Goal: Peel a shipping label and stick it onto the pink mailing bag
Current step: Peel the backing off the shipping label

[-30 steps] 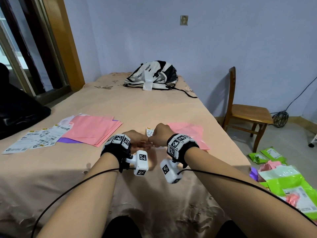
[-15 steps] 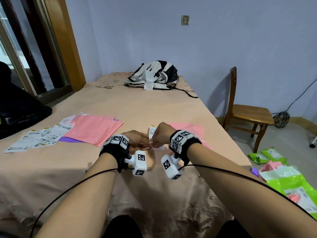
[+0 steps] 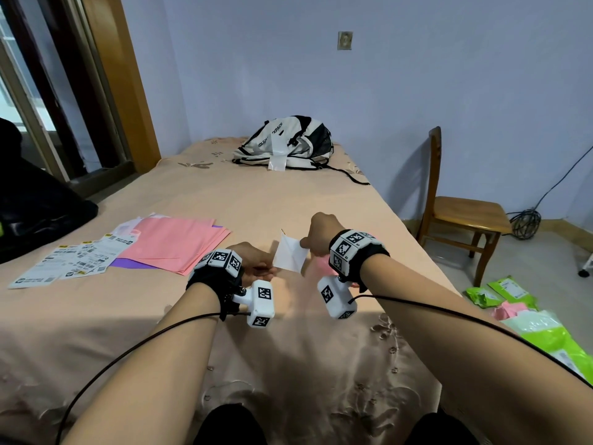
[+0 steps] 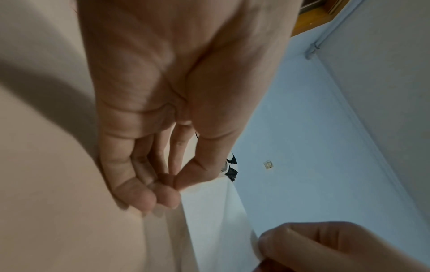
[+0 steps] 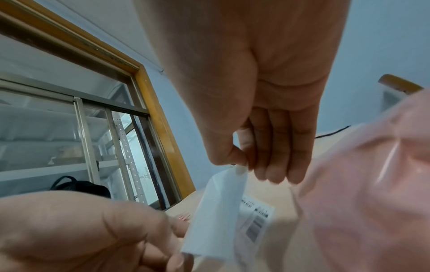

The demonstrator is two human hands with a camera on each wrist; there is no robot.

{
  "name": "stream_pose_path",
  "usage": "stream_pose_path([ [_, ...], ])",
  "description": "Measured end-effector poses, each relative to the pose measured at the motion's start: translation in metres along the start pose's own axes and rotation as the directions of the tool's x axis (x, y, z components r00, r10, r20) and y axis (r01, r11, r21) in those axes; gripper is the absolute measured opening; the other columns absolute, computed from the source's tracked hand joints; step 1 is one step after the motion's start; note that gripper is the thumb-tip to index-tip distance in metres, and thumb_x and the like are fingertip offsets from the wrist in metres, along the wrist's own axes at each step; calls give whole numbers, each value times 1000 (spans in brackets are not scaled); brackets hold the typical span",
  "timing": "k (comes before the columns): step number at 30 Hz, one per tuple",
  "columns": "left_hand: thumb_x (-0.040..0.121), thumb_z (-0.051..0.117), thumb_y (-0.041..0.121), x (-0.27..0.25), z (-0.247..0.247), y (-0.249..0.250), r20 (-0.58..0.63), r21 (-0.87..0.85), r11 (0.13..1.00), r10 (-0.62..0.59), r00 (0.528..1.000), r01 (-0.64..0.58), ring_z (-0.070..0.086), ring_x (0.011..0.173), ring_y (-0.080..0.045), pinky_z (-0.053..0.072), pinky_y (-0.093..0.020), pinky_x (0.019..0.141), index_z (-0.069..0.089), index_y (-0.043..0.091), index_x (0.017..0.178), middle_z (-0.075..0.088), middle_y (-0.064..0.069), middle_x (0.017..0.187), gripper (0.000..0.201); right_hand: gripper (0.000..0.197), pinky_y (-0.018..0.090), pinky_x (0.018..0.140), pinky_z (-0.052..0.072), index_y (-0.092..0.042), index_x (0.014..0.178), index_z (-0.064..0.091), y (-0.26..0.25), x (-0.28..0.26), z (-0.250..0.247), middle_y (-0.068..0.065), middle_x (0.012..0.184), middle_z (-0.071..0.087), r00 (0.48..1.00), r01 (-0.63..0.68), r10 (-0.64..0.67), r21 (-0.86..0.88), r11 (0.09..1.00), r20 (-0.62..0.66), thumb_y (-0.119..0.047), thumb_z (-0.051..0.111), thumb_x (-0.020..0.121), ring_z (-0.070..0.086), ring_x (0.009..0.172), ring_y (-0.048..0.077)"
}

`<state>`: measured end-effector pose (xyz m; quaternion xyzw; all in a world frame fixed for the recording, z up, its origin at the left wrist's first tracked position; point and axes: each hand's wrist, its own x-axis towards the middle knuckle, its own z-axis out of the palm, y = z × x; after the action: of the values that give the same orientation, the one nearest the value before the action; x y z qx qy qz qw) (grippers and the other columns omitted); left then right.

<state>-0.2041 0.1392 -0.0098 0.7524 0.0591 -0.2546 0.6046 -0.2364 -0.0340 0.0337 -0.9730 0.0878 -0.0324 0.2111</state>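
Mid-frame, the right hand (image 3: 321, 234) is raised, thumb and fingers pinching the label's (image 3: 290, 256) top corner. The left hand (image 3: 256, 263) sits lower, pinching its bottom edge above the bed (image 3: 96, 316).

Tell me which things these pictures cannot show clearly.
- Pink bag: head view, mostly hidden behind the right hand and wristband.
- Label print: head view shows only its blank side; right wrist view blurs it.
- Left hand grip: head view, fingertips hidden; left wrist view blurred.

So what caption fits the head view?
Left hand and right hand peel a white paper shipping label apart above the bed.
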Motion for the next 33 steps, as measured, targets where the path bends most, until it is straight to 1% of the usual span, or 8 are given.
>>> stream_pose_path([
  [8, 80, 53, -14, 4, 2, 4, 1, 57, 998, -31, 1000, 31, 63, 42, -20, 56, -24, 46, 59, -5, 77, 63, -16, 52, 11, 38, 29, 64, 47, -10, 62, 38, 18, 4, -21, 14, 86, 57, 998, -43, 39, -71, 997, -51, -15, 69, 83, 58, 72, 30],
  [14, 80, 51, -12, 14, -1, 4, 4, 70, 995, -66, 998, 66, 60, 43, -22, 55, -26, 50, 57, -4, 90, 64, -18, 63, 14, 35, 29, 62, 46, -9, 61, 40, 33, 9, -41, 15, 84, 59, 992, -78, 65, -115, 990, -109, -13, 69, 81, 66, 76, 34],
  [18, 72, 56, -9, 21, -4, 4, 42, 134, 988, -85, 995, 79, 56, 51, -21, 45, -29, 81, 58, 0, 79, 62, -14, 55, 11, 39, 27, 56, 40, -11, 60, 35, 36, 12, -58, 14, 85, 54, 983, -75, 46, -162, 984, -176, -12, 68, 80, 53, 74, 30],
  [22, 75, 54, -6, 26, -7, 5, 89, 167, 978, -141, 986, 125, 54, 51, -19, 46, -27, 73, 57, 1, 80, 61, -14, 75, 9, 42, 26, 65, 40, -11, 57, 33, 35, 14, -70, 13, 83, 51, 972, -66, 13, -219, 974, -235, -11, 68, 80, 50, 74, 30],
  [28, 75, 52, -5, 21, -16, 8, 89, 188, 972, -162, 983, 143, 50, 62, -24, 43, -31, 82, 53, 3, 100, 72, -20, 67, 26, 38, 27, 64, 42, -10, 57, 34, 36, 15, -85, 12, 72, 50, 962, -77, 0, -273, 959, -272, -6, 63, 81, 55, 73, 33],
  [30, 69, 55, -5, 21, -19, 7, 104, 186, 972, -164, 981, 143, 53, 60, -23, 42, -30, 76, 48, 7, 106, 75, -23, 83, 39, 25, 28, 65, 43, -5, 65, 45, 37, 15, -87, 18, 88, 61, 959, -85, 3, -276, 957, -285, -6, 64, 81, 58, 77, 34],
  [32, 69, 57, -6, 24, -23, 7, 89, 176, 973, -165, 982, 147, 59, 57, -24, 44, -30, 74, 47, 8, 106, 74, -25, 103, 40, 6, 32, 70, 46, -2, 88, 60, 39, 15, -88, 20, 106, 65, 946, -99, 4, -275, 956, -325, -5, 61, 83, 63, 90, 37],
  [33, 66, 62, -5, 27, -25, 7, 63, 187, 971, -162, 985, 148, 60, 59, -25, 46, -30, 77, 49, 7, 104, 73, -24, 108, 42, 15, 34, 74, 49, -1, 99, 62, 41, 17, -88, 21, 110, 65, 937, -123, 23, -268, 955, -349, -4, 59, 85, 64, 98, 39],
])
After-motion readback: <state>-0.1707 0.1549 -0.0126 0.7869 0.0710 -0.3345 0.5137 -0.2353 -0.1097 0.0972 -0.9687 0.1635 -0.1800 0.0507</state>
